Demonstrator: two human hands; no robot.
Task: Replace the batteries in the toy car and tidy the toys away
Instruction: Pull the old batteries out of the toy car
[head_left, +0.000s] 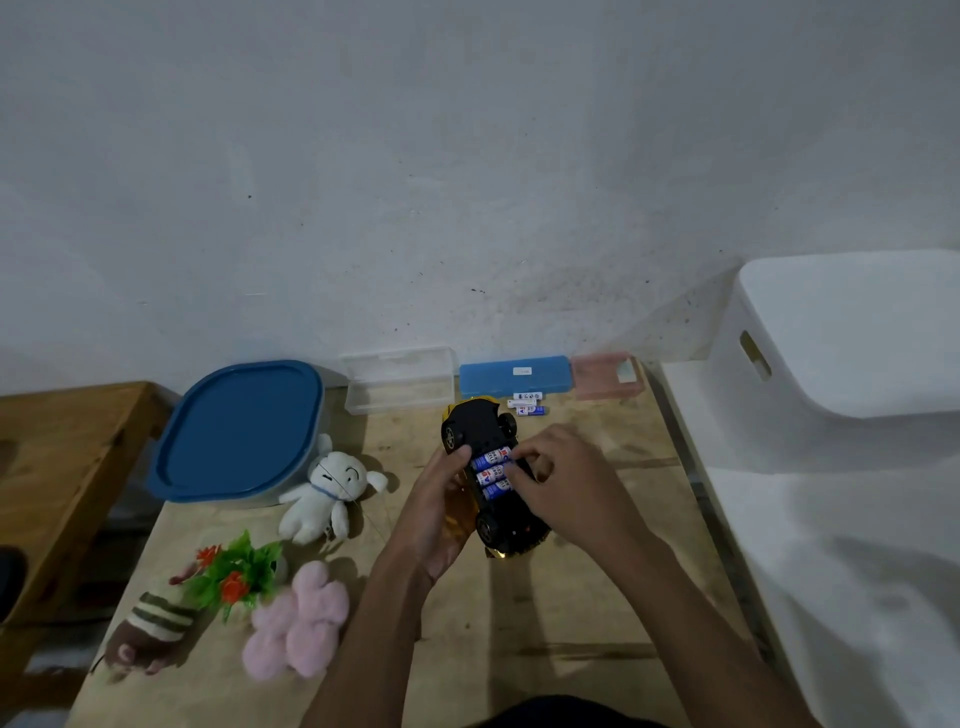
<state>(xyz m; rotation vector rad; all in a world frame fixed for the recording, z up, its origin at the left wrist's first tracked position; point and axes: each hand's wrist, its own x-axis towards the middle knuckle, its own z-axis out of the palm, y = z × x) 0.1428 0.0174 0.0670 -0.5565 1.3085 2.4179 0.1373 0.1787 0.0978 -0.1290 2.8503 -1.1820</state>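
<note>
Two hands (441, 499) hold toy car (488, 467) with three batteries (492, 474).

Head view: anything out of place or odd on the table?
Nothing damaged or spilled. The yellow toy car is belly-up in the left hand, battery bay open with three blue-and-white batteries seated; the right hand fingers them. Loose batteries lie beside the blue plastic case.

car (480, 431) near half hidden by hands | right hand (563, 480) fingertips cover battery (493, 458) ends | loose cells (527, 404) far right: labels too small to read | brown toy (150, 631) near left: blurred | white bin (852, 338) cut by right edge | dark object (9, 582) cut by left edge
</note>
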